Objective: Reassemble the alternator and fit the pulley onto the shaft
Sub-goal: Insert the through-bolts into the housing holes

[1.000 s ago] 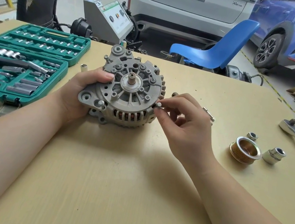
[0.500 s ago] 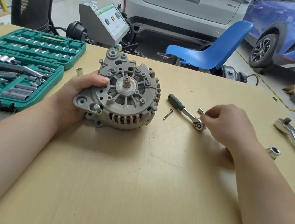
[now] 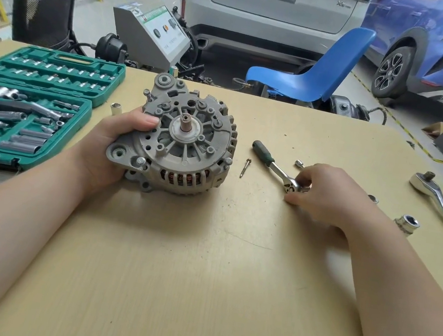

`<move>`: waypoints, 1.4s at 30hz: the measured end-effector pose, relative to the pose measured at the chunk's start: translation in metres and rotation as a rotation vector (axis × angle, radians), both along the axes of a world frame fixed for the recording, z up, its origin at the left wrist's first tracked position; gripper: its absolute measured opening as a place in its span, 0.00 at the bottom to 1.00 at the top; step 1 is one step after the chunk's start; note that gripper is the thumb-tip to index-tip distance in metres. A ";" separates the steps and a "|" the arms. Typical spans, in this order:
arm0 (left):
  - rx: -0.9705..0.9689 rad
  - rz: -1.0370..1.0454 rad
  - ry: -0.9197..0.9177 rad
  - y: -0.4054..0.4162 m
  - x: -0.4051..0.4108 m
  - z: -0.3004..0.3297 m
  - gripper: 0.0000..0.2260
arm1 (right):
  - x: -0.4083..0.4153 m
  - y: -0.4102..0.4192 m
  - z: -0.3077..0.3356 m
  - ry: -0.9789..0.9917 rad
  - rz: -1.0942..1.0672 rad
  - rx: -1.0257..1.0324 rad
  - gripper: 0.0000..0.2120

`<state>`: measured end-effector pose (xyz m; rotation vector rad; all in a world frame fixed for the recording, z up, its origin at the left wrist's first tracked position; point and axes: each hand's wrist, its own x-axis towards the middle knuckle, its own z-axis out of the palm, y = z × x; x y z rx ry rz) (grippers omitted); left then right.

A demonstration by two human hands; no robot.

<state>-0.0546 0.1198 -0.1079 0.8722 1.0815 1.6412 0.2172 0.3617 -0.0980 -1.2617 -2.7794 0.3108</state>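
Note:
The grey alternator [image 3: 186,144] stands tilted on the wooden table [image 3: 198,266], its bare shaft [image 3: 185,124] facing me. My left hand [image 3: 112,149] grips its left side, thumb on the housing. My right hand [image 3: 327,194] rests on the table to the right, fingers closed around the head of a small green-handled ratchet [image 3: 272,163] that lies flat. A loose bolt [image 3: 244,167] lies between alternator and ratchet. The pulley is hidden behind my right hand.
An open green socket set [image 3: 25,105] fills the table's left side, with a loose socket [image 3: 116,108] beside it. At the right lie a large chrome ratchet [image 3: 442,205] and a socket [image 3: 407,224]. A blue chair [image 3: 312,74] and parked cars stand beyond the table.
My right hand left the alternator's right edge, moved right to the small ratchet, and closed on its head. The left hand kept hold of the alternator.

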 end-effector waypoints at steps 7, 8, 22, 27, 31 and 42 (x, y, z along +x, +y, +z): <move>-0.019 0.043 -0.040 0.002 -0.002 -0.002 0.18 | -0.005 -0.004 -0.004 0.088 0.002 0.013 0.09; -0.025 0.052 -0.041 0.002 -0.001 -0.001 0.19 | -0.005 -0.005 -0.004 0.102 0.007 0.011 0.09; -0.038 -0.062 -0.014 -0.001 -0.006 0.003 0.27 | -0.003 -0.003 0.003 0.140 -0.102 0.055 0.08; -0.065 -0.034 -0.022 0.003 -0.012 0.002 0.20 | 0.036 0.028 0.038 0.253 -0.275 0.000 0.09; -0.082 0.000 -0.004 0.005 -0.008 0.002 0.21 | 0.044 0.027 0.034 -0.088 -0.179 -0.118 0.04; -0.082 0.082 0.016 0.002 -0.001 -0.002 0.23 | 0.052 0.026 0.034 -0.145 -0.179 -0.174 0.14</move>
